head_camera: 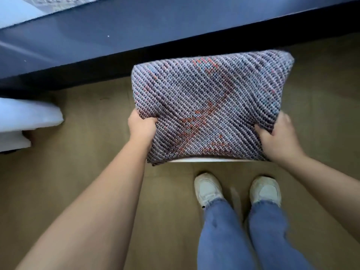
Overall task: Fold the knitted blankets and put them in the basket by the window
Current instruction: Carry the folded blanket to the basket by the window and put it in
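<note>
A dark ledge (136, 41) runs behind, with a white block (29, 115) at left on the floor (93, 152). The left hand (142, 127) and right hand (278, 137) grip the folded blanket (210, 102), which covers all but a white rim (210, 160) beneath.

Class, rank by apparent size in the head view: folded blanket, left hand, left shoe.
Largest: folded blanket. Then left hand and left shoe, which look alike; the hand sits nearer the camera, so unranked.

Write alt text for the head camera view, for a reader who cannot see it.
The left hand and right hand grip a folded grey-purple knitted blanket with orange flecks by its side edges, over a thin white rim. White sneakers and blue jeans stand on a tan floor; a dark ledge runs beyond.
</note>
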The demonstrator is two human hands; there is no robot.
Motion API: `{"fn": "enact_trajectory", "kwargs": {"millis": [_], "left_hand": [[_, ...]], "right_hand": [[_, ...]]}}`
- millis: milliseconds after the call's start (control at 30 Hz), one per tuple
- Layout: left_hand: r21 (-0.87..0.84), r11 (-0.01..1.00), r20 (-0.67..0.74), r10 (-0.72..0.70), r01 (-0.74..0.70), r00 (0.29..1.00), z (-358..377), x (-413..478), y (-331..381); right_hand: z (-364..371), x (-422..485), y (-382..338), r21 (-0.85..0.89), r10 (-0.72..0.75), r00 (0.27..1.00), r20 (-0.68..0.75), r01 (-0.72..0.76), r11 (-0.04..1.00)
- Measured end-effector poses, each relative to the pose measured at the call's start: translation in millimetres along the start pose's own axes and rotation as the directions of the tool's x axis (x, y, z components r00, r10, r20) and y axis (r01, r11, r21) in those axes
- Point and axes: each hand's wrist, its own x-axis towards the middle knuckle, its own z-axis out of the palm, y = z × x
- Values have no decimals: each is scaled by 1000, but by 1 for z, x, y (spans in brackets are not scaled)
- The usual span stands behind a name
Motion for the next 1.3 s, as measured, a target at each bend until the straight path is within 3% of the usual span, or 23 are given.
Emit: {"fn": "enact_trajectory", "kwargs": {"millis": [100,200,367,433,500,567,633,733,967,1067,1200,1300], "left_hand": [[55,998,-16,19,-18,1000,4,20,-17],[219,973,19,66,-69,998,10,20,-20],[493,865,46,83,-94,996,10,12,-15],[611,765,69,206,-205,976,9,6,-5],[715,544,170,475,-440,864,10,1,9],[709,282,393,603,-646,694,18,-1,19],[681,78,598,516,-728,614,28,3,16],[679,-73,699,368,-731,613,38,21,0],[752,-92,644,316,-653,697,57,71,-42],[752,-61,632,350,-656,691,66,87,-57],[732,-20,637,374,-681,674,69,92,-61],[729,-2,641,352,-685,682,62,75,-50]], "right_hand": [[28,7,5,-58,16,999,49,-14,998],[32,13,1,-123,126,989,82,-115,986],[16,21,-11,-300,263,961,89,-226,927],[9,23,-15,-293,236,971,29,-218,931],[3,21,-22,-229,53,997,-48,-63,971],[3,20,-33,-229,-221,974,-43,206,952],[12,23,-45,-327,-442,892,93,446,833],[36,44,-54,-466,-538,756,373,654,596],[58,120,-17,-575,-482,620,619,776,259],[72,135,3,-560,-521,600,607,788,254],[85,138,1,-568,-451,652,609,756,325],[70,127,-10,-587,-414,642,645,763,270]]}}
